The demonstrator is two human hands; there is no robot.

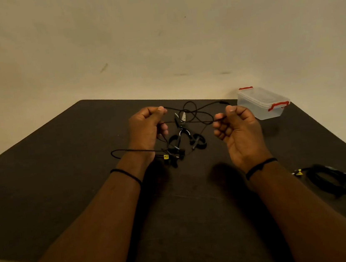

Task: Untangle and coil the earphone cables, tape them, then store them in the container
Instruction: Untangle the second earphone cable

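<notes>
Both raised: left hand [146, 128] and right hand [235, 126], each pinching black earphone cable [196, 111].

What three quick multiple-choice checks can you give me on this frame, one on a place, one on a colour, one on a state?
1. Where is the container on the table?
A. far right corner
B. near left edge
C. between the hands

2. What colour are the container's latches?
A. blue
B. red
C. green

3. What is the state of the cable between the hands?
A. coiled and taped
B. lying untouched on the table
C. held by both hands, loose loops hanging

Answers:
1 A: the container stands at the far right corner of the table, right of the right hand.
2 B: its latches are red on a clear box with the lid on.
3 C: the left hand and right hand each pinch the black cable, which loops between them, uncoiled.
</notes>
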